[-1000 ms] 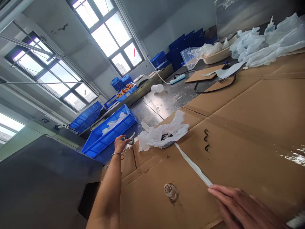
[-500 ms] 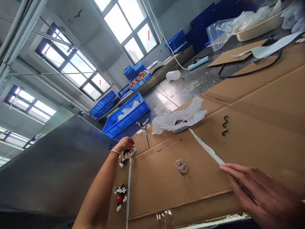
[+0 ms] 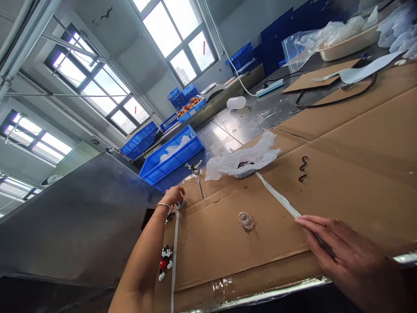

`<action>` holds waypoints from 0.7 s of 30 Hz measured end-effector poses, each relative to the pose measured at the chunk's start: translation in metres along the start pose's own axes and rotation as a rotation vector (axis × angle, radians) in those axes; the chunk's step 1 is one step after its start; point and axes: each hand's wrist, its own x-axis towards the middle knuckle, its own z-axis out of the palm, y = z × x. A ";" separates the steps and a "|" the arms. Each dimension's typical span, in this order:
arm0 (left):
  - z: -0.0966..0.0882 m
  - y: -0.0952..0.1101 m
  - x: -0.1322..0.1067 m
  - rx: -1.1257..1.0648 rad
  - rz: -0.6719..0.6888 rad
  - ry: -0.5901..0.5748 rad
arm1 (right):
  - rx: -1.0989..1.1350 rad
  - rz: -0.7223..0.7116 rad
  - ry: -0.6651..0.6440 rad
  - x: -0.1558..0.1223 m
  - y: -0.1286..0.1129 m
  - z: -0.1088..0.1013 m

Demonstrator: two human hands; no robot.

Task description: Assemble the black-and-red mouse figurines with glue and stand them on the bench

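My left hand [image 3: 175,195], a bracelet at its wrist, reaches over a row of small cartoon mouse figurines at the left edge of the cardboard. Its curled fingers close over one figurine [image 3: 180,204], of which only a grey part shows. Another figurine [image 3: 170,214] is partly covered by my wrist, and a red, black and white one [image 3: 165,263] lies nearer me beside a pale tape strip [image 3: 175,256]. My right hand [image 3: 345,252] rests low at the right, fingertips together at the end of a second whitish strip [image 3: 279,197]; anything between them is hidden.
Ahead are a crumpled white plastic bag [image 3: 243,160] with dark bits, a figurine [image 3: 194,168] and a blue crate [image 3: 172,154]. A small clear round piece [image 3: 246,221] sits mid-cardboard. Dark curly pieces [image 3: 303,168] lie right. A metal panel [image 3: 81,221] borders the left.
My left hand has lowered over the figurine, hiding more of it, and my forearm has swung right. My right hand keeps its pose beside the strip. The view has shifted slightly.
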 end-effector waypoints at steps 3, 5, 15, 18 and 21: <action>0.001 -0.001 0.005 0.017 0.001 0.019 | 0.012 0.008 0.001 0.000 0.000 0.000; 0.001 -0.002 0.006 0.024 0.008 0.015 | 0.014 0.003 0.002 0.000 0.000 0.000; 0.001 -0.001 0.006 0.061 0.038 -0.008 | 0.003 -0.047 -0.013 -0.002 0.004 -0.001; 0.002 0.000 0.006 0.066 0.046 0.005 | -0.005 -0.048 -0.005 -0.001 0.003 -0.001; 0.002 -0.001 0.006 0.085 0.052 0.008 | -0.022 -0.008 0.009 0.002 0.001 -0.001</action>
